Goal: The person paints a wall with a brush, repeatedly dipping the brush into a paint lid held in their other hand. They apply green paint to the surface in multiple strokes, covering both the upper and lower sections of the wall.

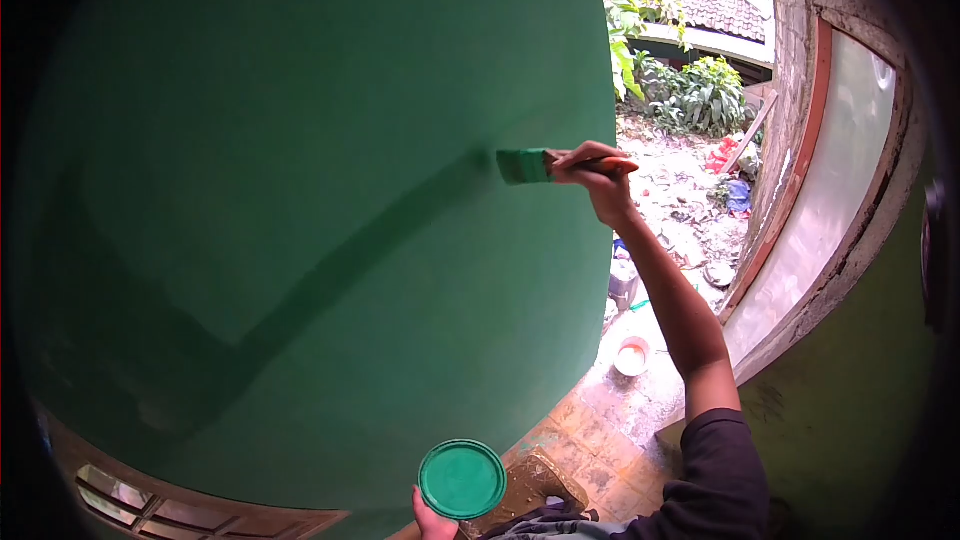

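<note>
My right hand is closed round the orange-tipped handle of a paintbrush. Green paint coats its wide bristles, which are at or very near the green wall; contact is hard to judge. Low in the view, my left hand grips the side of a round paint can filled with green paint. Most of the left fingers are hidden under and behind the can.
To the right, a doorway with a worn wooden frame opens onto littered ground and plants. A white bucket stands on the floor near the threshold. Floor tiles and a brown stool-like surface lie below.
</note>
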A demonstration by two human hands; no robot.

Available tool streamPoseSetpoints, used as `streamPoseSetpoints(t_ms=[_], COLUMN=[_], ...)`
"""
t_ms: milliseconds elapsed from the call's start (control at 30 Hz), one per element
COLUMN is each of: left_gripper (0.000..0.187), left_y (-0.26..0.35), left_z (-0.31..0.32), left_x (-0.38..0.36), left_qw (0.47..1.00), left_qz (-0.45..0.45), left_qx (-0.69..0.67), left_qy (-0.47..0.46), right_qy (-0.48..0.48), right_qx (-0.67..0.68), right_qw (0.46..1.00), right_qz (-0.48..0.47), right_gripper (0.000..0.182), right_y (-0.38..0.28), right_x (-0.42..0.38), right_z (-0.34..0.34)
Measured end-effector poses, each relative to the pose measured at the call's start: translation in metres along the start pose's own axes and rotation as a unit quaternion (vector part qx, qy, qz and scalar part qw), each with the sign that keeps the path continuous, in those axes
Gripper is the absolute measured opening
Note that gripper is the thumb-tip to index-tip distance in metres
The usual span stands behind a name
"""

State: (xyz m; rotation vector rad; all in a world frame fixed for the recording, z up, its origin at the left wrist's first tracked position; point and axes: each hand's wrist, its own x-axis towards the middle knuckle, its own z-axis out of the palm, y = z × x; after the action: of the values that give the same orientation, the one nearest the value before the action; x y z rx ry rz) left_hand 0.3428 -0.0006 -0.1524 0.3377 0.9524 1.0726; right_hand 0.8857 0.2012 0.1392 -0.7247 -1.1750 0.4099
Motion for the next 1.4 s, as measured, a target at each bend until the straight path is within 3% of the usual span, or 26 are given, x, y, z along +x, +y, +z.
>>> streamPoseSetpoints(t_ms=[67, 100, 133, 167, 200, 267, 333, 367, 400, 433, 467, 533, 567, 633, 733, 867, 933, 967, 1000, 1067, 1133, 1167, 1200, 1267, 1333, 1400], left_gripper=[0.066, 0.066, 0.066, 0.066, 0.067, 0.068, 0.066, 0.066, 0.067, 0.068, 0.068, 0.066, 0.066, 0.064, 0.064, 0.066, 0.068, 0.068, 0.068, 0.066, 0.061, 0.058, 0.055, 0.053, 0.051, 0.050], left_y=[0.000, -0.001, -0.002, -0.001, 0.000, -0.001, -0.004, -0.006, -0.006, -0.005, -0.003, 0.000, -0.003, -0.008, -0.014, -0.018, -0.019, -0.015, -0.012, -0.012, -0.007, -0.003, 0.001, 0.007, 0.010, 0.014], left_z=[0.005, 0.005, 0.003, 0.002, 0.004, -0.004, -0.020, -0.021, -0.022, -0.026, -0.025, -0.021, -0.022, -0.021, -0.022, -0.046, -0.057, -0.058, -0.061, -0.076, -0.082, -0.088, -0.094, -0.103, -0.120, -0.138], left_x=[-0.002, -0.004, -0.009, -0.016, -0.021, -0.029, -0.024, -0.021, -0.021, -0.022, -0.022, -0.018, -0.015, -0.006, -0.009, -0.009, -0.009, -0.010, -0.007, -0.006, -0.004, -0.003, -0.004, -0.004, -0.001, -0.001], left_qw=[1.000, 1.000, 1.000, 1.000, 1.000, 1.000, 0.999, 0.998, 0.998, 0.998, 0.997, 0.997, 0.994, 0.995, 0.990, 0.985, 0.981, 0.978, 0.975, 0.972, 0.967, 0.967, 0.967, 0.965, 0.962, 0.962], left_qz=[0.001, 0.004, 0.007, 0.009, 0.016, 0.026, 0.038, 0.043, 0.047, 0.051, 0.058, 0.008, 0.025, 0.034, 0.029, 0.068, 0.085, 0.083, 0.095, 0.115, 0.123, 0.112, 0.099, 0.098, 0.101, 0.096], left_qx=[0.017, 0.009, 0.001, 0.000, 0.006, 0.005, -0.025, -0.036, -0.037, -0.037, -0.049, -0.046, -0.066, -0.071, -0.100, -0.150, -0.159, -0.172, -0.182, -0.171, -0.197, -0.210, -0.223, -0.227, -0.233, -0.235], left_qy=[0.026, 0.003, -0.018, -0.012, -0.004, 0.011, 0.004, 0.005, 0.004, 0.006, 0.018, 0.067, 0.080, 0.064, 0.091, 0.055, 0.077, 0.085, 0.080, 0.114, 0.105, 0.091, 0.078, 0.085, 0.100, 0.102], right_qy=[0.031, 0.071, 0.094, 0.135, 0.202, 0.287, 0.304, 0.210, 0.193, 0.138, 0.077, -0.008, -0.032, -0.081, -0.042, -0.052, -0.072, -0.071, -0.075, -0.122, -0.186, -0.244, -0.277, -0.314, -0.330, -0.312], right_qx=[0.031, -0.185, -0.050, -0.101, -0.232, -0.221, -0.248, -0.305, -0.327, -0.246, -0.249, -0.022, 0.020, 0.046, 0.086, -0.021, -0.277, -0.243, -0.126, -0.131, -0.099, -0.124, -0.250, -0.352, -0.386, -0.338], right_qw=[0.996, 0.969, 0.986, 0.977, 0.933, 0.906, 0.892, 0.897, 0.908, 0.944, 0.958, 1.000, 0.998, 0.992, 0.968, 0.927, 0.901, 0.897, 0.880, 0.840, 0.842, 0.858, 0.833, 0.824, 0.813, 0.838], right_qz=[-0.081, -0.149, -0.128, -0.134, -0.189, -0.217, -0.223, -0.241, -0.175, -0.173, -0.121, 0.006, 0.042, 0.083, 0.232, 0.372, 0.327, 0.363, 0.451, 0.513, 0.497, 0.435, 0.408, 0.314, 0.283, 0.294], right_gripper=[0.005, 0.008, 0.009, 0.011, 0.012, 0.013, 0.011, 0.008, 0.004, 0.004, 0.004, 0.008, 0.011, 0.018, 0.015, 0.004, 0.003, 0.004, 0.010, 0.020, 0.021, 0.021, 0.013, 0.011, 0.012, 0.013], right_y=[0.008, 0.024, 0.044, 0.050, 0.058, 0.048, 0.048, 0.053, 0.041, 0.032, 0.028, 0.008, 0.006, 0.013, 0.044, 0.130, 0.174, 0.157, 0.149, 0.068, 0.054, 0.097, 0.100, 0.105, 0.106, 0.106], right_x=[0.017, 0.032, 0.047, 0.055, 0.065, 0.065, 0.058, 0.053, 0.036, 0.025, 0.013, -0.028, -0.052, -0.102, -0.190, -0.341, -0.433, -0.451, -0.468, -0.441, -0.433, -0.450, -0.446, -0.429, -0.412, -0.404], right_z=[-0.013, -0.032, -0.049, -0.066, -0.077, -0.078, -0.066, -0.051, -0.022, -0.012, -0.019, 0.000, 0.009, 0.022, 0.048, 0.058, 0.047, 0.056, 0.058, 0.096, 0.107, 0.095, 0.105, 0.124, 0.148, 0.177])
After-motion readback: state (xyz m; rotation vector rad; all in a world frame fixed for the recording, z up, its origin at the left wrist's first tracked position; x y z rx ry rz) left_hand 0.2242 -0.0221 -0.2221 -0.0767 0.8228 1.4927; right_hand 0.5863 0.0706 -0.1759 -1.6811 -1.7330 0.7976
